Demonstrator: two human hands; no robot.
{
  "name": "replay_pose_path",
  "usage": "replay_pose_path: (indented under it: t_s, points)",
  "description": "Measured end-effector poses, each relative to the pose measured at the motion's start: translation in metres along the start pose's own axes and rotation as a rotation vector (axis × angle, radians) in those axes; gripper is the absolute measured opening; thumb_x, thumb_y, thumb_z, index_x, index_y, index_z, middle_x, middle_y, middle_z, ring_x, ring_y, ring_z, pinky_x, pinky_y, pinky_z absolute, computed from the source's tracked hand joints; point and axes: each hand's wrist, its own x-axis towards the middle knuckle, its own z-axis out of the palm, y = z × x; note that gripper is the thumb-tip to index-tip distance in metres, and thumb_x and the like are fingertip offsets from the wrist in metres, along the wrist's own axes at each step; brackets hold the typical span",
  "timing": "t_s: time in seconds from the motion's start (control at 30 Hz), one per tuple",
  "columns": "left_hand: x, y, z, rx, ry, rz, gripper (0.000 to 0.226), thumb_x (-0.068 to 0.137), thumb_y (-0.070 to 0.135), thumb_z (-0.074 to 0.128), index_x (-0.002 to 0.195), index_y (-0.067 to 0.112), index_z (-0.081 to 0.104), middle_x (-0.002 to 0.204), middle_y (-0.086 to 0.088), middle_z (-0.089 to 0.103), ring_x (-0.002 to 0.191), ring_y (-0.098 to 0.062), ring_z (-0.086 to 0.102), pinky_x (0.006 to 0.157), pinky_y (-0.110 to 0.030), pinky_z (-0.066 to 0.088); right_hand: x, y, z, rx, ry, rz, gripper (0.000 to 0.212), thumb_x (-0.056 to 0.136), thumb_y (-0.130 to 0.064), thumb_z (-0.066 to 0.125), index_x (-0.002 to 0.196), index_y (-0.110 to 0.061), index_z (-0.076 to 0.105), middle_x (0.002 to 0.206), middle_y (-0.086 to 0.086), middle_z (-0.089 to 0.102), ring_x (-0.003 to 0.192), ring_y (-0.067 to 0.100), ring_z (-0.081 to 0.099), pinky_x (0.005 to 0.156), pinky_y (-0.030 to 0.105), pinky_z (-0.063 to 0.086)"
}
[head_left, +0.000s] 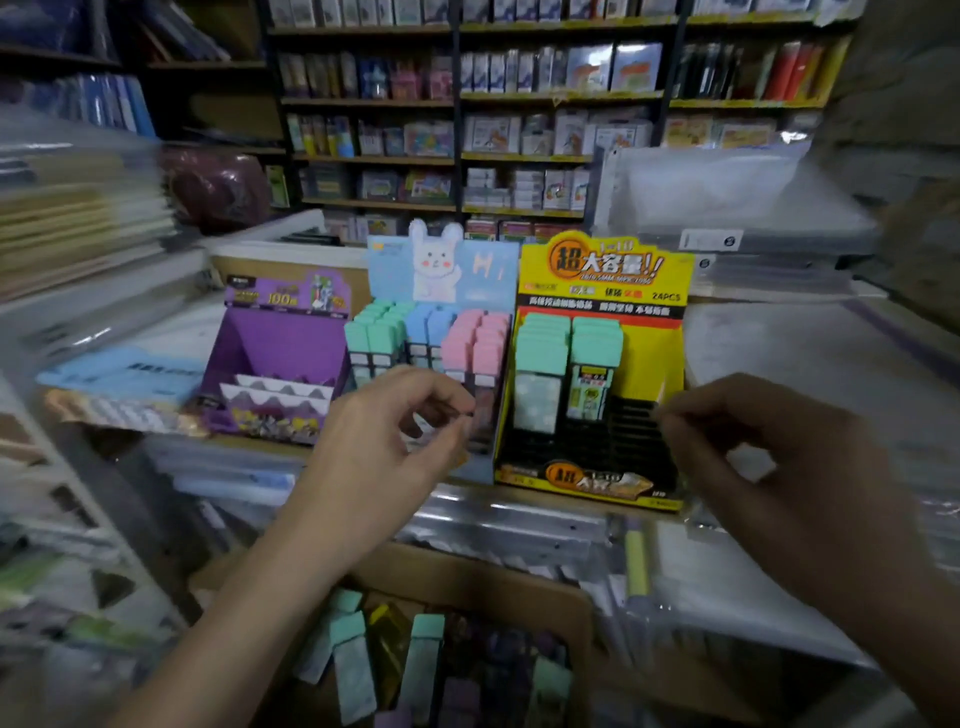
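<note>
Yellow box (657, 358): stood on the shelf between both hands.
Done: two stacks of green-capped cases (569, 353) sat in its top rows.
Left to do: the lower black slots were bare, and to my eye well over half remained.
Supply: loose cases (426, 654) lay in the carton (483, 574) below.
Left hand (395, 431): its grip was curled, thumb near forefinger, before the blue box (475, 470). I couldn't tell if it held anything.
Right hand (779, 467): its grip was curled by the yellow box's edge, contents unclear.
</note>
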Motion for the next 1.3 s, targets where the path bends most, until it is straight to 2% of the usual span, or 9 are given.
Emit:
replay_pose_path:
  t_s: [0.2, 0.47, 0.6, 0.73, 0.83, 0.9, 1.07, 1.2, 1.3]
  points:
    - [-0.069, -0.060, -0.011, -0.095, -0.099, -0.269, 0.017, 0.088, 0.010, 0.077, 0.091, 0.027, 0.072, 0.086, 0.011, 0.073, 0.082, -0.007, 0.069, 0.072, -0.021, 0.052, -0.038, -0.020, 0.085, 0.080, -0.215, 0.076, 0.019, 0.089, -0.013, 0.070, 0.080, -0.029, 0.068, 0.076, -0.014, 0.063, 0.079, -0.002, 0.060, 0.067, 0.003, 0.038]
    - [-0.140, -0.131, -0.014, -0.135, -0.125, -0.534, 0.013, 0.085, -0.005, 0.074, 0.089, 0.007, 0.074, 0.085, -0.002, 0.075, 0.078, -0.003, 0.067, 0.073, -0.015, 0.050, -0.097, 0.001, 0.201, 0.212, -0.409, 0.316, 0.024, 0.090, -0.013, 0.069, 0.083, -0.036, 0.071, 0.083, -0.024, 0.070, 0.084, -0.003, 0.067, 0.071, 0.009, 0.046]
    - [-0.174, -0.180, 0.002, -0.101, -0.163, -0.713, 0.013, 0.084, -0.002, 0.077, 0.090, 0.010, 0.074, 0.089, -0.002, 0.075, 0.086, -0.017, 0.071, 0.080, -0.031, 0.055, -0.126, 0.017, 0.249, 0.162, -0.518, 0.443, 0.013, 0.091, -0.016, 0.068, 0.089, -0.026, 0.077, 0.086, -0.019, 0.073, 0.087, -0.004, 0.066, 0.077, 0.016, 0.053]
    - [-0.201, -0.222, 0.017, -0.095, -0.260, -0.910, 0.022, 0.082, 0.006, 0.081, 0.097, 0.015, 0.067, 0.095, -0.004, 0.072, 0.096, -0.025, 0.070, 0.086, -0.035, 0.054, -0.154, 0.035, 0.284, 0.064, -0.560, 0.565, 0.009, 0.088, -0.013, 0.070, 0.089, -0.020, 0.077, 0.086, -0.015, 0.072, 0.085, -0.007, 0.064, 0.074, 0.003, 0.045]
    - [-0.211, -0.240, 0.023, -0.046, -0.346, -0.994, 0.028, 0.079, 0.020, 0.085, 0.094, 0.019, 0.062, 0.094, -0.004, 0.071, 0.090, -0.022, 0.068, 0.081, -0.038, 0.054, -0.167, 0.049, 0.304, -0.023, -0.571, 0.657, 0.005, 0.086, -0.013, 0.070, 0.086, -0.010, 0.074, 0.089, -0.002, 0.073, 0.086, 0.009, 0.066, 0.078, 0.023, 0.054]
    - [-0.213, -0.247, 0.027, -0.007, -0.382, -1.026, 0.033, 0.077, 0.024, 0.086, 0.096, 0.013, 0.061, 0.093, -0.007, 0.070, 0.087, -0.022, 0.066, 0.070, -0.030, 0.051, -0.171, 0.057, 0.313, -0.086, -0.584, 0.742, 0.010, 0.086, -0.019, 0.072, 0.088, -0.010, 0.072, 0.089, 0.001, 0.072, 0.082, 0.012, 0.064, 0.077, 0.032, 0.055]
    - [-0.209, -0.254, 0.035, -0.025, -0.517, -1.070, 0.042, 0.080, 0.017, 0.080, 0.115, 0.017, 0.059, 0.100, 0.004, 0.067, 0.094, -0.013, 0.064, 0.064, -0.013, 0.044, -0.177, 0.068, 0.329, -0.130, -0.573, 0.875, 0.033, 0.083, -0.041, 0.073, 0.105, -0.019, 0.066, 0.101, 0.001, 0.069, 0.096, 0.020, 0.066, 0.075, 0.028, 0.050]
    - [-0.202, -0.254, 0.044, 0.056, -0.542, -1.096, 0.053, 0.081, 0.024, 0.080, 0.127, 0.010, 0.057, 0.123, -0.010, 0.065, 0.114, -0.026, 0.064, 0.083, -0.029, 0.053, -0.176, 0.065, 0.339, -0.165, -0.574, 0.880, 0.050, 0.078, -0.051, 0.072, 0.114, -0.018, 0.062, 0.107, 0.001, 0.065, 0.100, 0.022, 0.064, 0.078, 0.037, 0.056]
    - [-0.192, -0.251, 0.049, 0.110, -0.529, -1.143, 0.067, 0.082, 0.033, 0.080, 0.133, 0.005, 0.047, 0.128, -0.017, 0.059, 0.117, -0.034, 0.062, 0.082, -0.032, 0.052, -0.177, 0.062, 0.344, -0.187, -0.590, 0.873, 0.060, 0.072, -0.050, 0.076, 0.123, -0.024, 0.057, 0.109, -0.002, 0.066, 0.102, 0.022, 0.065, 0.078, 0.036, 0.056]
